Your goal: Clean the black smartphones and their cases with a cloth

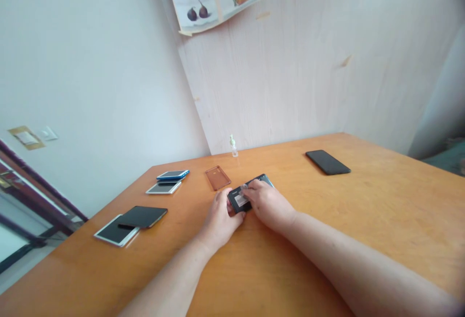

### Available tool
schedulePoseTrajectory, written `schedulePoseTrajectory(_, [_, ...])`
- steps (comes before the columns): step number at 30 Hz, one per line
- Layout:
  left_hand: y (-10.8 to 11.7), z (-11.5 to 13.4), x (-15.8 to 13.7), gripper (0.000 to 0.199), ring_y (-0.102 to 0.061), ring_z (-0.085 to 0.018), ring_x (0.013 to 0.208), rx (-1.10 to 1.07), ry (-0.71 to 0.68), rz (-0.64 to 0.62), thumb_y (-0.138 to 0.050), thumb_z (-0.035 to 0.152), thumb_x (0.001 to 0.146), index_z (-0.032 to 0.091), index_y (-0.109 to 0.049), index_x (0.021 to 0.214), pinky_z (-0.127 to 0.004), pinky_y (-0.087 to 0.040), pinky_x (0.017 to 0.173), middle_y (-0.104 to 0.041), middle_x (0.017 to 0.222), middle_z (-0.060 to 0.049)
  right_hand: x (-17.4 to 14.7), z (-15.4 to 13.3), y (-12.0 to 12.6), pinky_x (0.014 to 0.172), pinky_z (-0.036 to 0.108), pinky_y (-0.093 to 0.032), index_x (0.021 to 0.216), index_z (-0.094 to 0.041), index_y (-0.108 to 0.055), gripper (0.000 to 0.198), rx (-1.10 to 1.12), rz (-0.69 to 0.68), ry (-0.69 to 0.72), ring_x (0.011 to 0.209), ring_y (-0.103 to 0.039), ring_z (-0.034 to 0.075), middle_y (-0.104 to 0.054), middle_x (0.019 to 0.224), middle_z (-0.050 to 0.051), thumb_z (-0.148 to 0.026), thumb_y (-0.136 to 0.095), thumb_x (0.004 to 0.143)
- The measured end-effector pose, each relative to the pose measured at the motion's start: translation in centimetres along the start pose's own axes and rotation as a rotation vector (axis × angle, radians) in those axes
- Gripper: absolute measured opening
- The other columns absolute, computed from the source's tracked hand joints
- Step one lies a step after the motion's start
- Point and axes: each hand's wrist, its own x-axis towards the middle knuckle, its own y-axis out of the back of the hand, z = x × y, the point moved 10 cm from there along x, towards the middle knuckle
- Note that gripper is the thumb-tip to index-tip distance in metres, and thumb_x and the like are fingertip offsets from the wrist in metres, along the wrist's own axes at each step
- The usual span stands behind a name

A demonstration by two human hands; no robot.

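Note:
A dark phone [238, 203] lies tilted between my two hands, above the middle of the table, with a pale label-like patch on the face turned up. My left hand [221, 214] is closed around its near left end, thumb along the near edge. Over the same face rests my right hand [269, 204], its fingers bent and pressed together. Something small and whitish shows at the right fingertips, too small to name. The right hand covers much of the phone's far end. Just beyond the left hand lies a brown phone case [217, 177].
On the wooden table [363, 220], a black tablet [327, 162] lies far right. At left are a blue-edged device [173, 175] on a white one [163, 188], and a dark tablet [144, 217] overlapping a white tablet [115, 231]. A pump bottle [233, 147] stands by the wall.

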Motion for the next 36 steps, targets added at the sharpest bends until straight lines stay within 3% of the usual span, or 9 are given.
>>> schedulePoseTrajectory(3, [-0.1,0.3,-0.1,0.061,-0.059,-0.019,0.093,0.011,0.031,-0.011,-0.072,0.016,0.065,0.02,-0.05,0.122,-0.033,-0.052,0.079,-0.056,0.114,-0.008,0.2,4.2,1.1,0.089,0.03,-0.043,0.111,-0.018,-0.068,0.033,-0.097,0.03,-0.178,0.098,-0.057,0.022,-0.062,0.107,0.013,-0.016,-0.04,0.092])
schedulePoseTrajectory(5, [-0.1,0.4,-0.1,0.061,-0.059,-0.019,0.092,0.005,0.032,-0.012,-0.072,0.016,0.066,0.02,-0.05,0.122,-0.033,-0.052,0.077,-0.055,0.113,-0.008,0.1,4.5,1.4,0.096,0.034,-0.041,0.119,-0.016,-0.065,0.037,-0.132,0.032,-0.197,0.105,-0.056,0.024,-0.062,0.117,0.015,-0.014,-0.04,0.091])
schedulePoseTrajectory(12, [-0.2,0.3,0.1,0.059,-0.059,-0.021,0.095,-0.022,-0.032,-0.012,-0.073,0.017,0.067,0.019,-0.051,0.122,-0.036,-0.051,0.081,-0.058,0.112,-0.009,-0.8,-4.2,-1.5,0.107,0.039,-0.037,0.135,-0.012,-0.051,0.05,-0.037,-0.106,0.18,0.138,-0.035,0.027,-0.041,0.148,0.014,-0.012,-0.043,0.086])
schedulePoseTrajectory(14, [-0.2,0.3,0.0,0.058,-0.059,-0.02,0.094,-0.014,-0.013,-0.018,-0.073,0.017,0.067,0.019,-0.051,0.121,-0.035,-0.052,0.08,-0.058,0.11,-0.009,-0.5,-2.9,-1.4,0.107,0.038,-0.037,0.134,-0.011,-0.051,0.05,-0.038,-0.123,0.148,0.138,-0.035,0.026,-0.041,0.148,0.016,-0.01,-0.042,0.085])
schedulePoseTrajectory(19, [-0.1,0.5,-0.1,0.058,-0.059,-0.019,0.092,-0.004,0.025,-0.026,-0.073,0.016,0.065,0.021,-0.052,0.119,-0.033,-0.052,0.077,-0.057,0.107,-0.006,-0.2,3.2,0.4,0.111,0.042,-0.032,0.134,-0.005,-0.05,0.049,-0.108,-0.083,-0.126,0.136,-0.038,0.028,-0.041,0.146,0.023,-0.007,-0.038,0.087])
schedulePoseTrajectory(26, [0.0,0.9,0.0,0.055,-0.056,-0.023,0.107,-0.006,-0.079,-0.014,-0.071,0.016,0.07,0.02,-0.051,0.121,-0.039,-0.048,0.091,-0.057,0.116,-0.009,-1.2,-4.6,-1.1,0.114,0.043,-0.029,0.141,-0.01,-0.044,0.052,-0.003,-0.159,0.238,0.141,-0.03,0.026,-0.036,0.151,0.017,-0.014,-0.04,0.089])
schedulePoseTrajectory(32, [0.0,0.6,-0.2,0.059,-0.058,-0.019,0.091,0.021,-0.006,-0.032,-0.072,0.016,0.067,0.021,-0.05,0.122,-0.032,-0.052,0.075,-0.057,0.106,-0.006,-0.5,3.8,0.2,0.113,0.044,-0.03,0.141,-0.003,-0.042,0.054,-0.131,-0.124,-0.147,0.14,-0.033,0.03,-0.035,0.15,0.022,-0.01,-0.037,0.088])
schedulePoseTrajectory(34, [0.0,0.6,-0.2,0.06,-0.058,-0.018,0.089,0.017,-0.002,-0.024,-0.072,0.017,0.067,0.021,-0.05,0.123,-0.031,-0.051,0.075,-0.057,0.104,-0.005,-0.9,4.5,0.1,0.113,0.044,-0.03,0.142,-0.002,-0.04,0.056,-0.136,-0.138,-0.198,0.14,-0.032,0.031,-0.032,0.151,0.024,-0.009,-0.038,0.086])
schedulePoseTrajectory(36, [0.1,0.3,-0.1,0.059,-0.058,-0.018,0.088,0.005,0.009,-0.02,-0.073,0.016,0.066,0.021,-0.051,0.121,-0.031,-0.051,0.075,-0.058,0.102,-0.005,-1.2,2.7,-0.5,0.114,0.044,-0.029,0.141,-0.003,-0.041,0.057,-0.102,-0.167,-0.139,0.141,-0.03,0.03,-0.031,0.152,0.023,-0.008,-0.04,0.085])
